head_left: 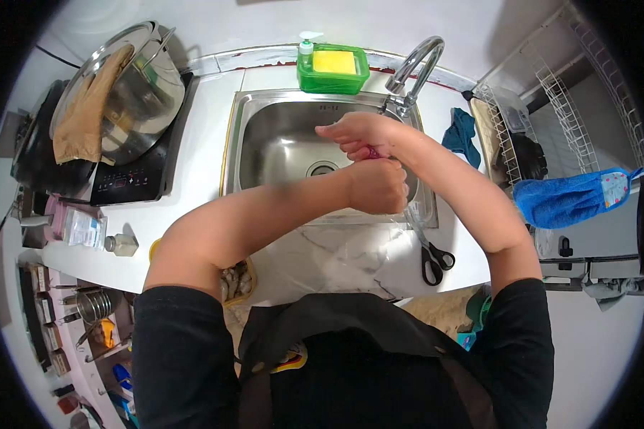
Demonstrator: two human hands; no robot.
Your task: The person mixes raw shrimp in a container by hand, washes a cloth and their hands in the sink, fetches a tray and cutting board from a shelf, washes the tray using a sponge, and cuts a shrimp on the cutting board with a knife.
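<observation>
Both of my hands meet above the right part of the steel sink (pixel 239 139). My left hand (pixel 381 187) is closed in a fist, its contents hidden. Just beyond it, my right hand (pixel 365 134) has its fingers curled in, touching a small dark pink thing (pixel 376 152) between the two hands; its kind I cannot make out. Black-handled scissors (pixel 436 263) lie at the sink's front right corner, blades pointing toward my left hand. A chrome faucet (pixel 426 53) arches behind my right hand.
A green caddy (pixel 336 84) with a yellow sponge (pixel 334 62) and soap pump stands behind the sink. On the left, a large steel pot (pixel 139 107) sits over an induction cooker (pixel 132 182). A blue towel (pixel 569 199) hangs at right. A tray (pixel 247 282) sits below my left arm.
</observation>
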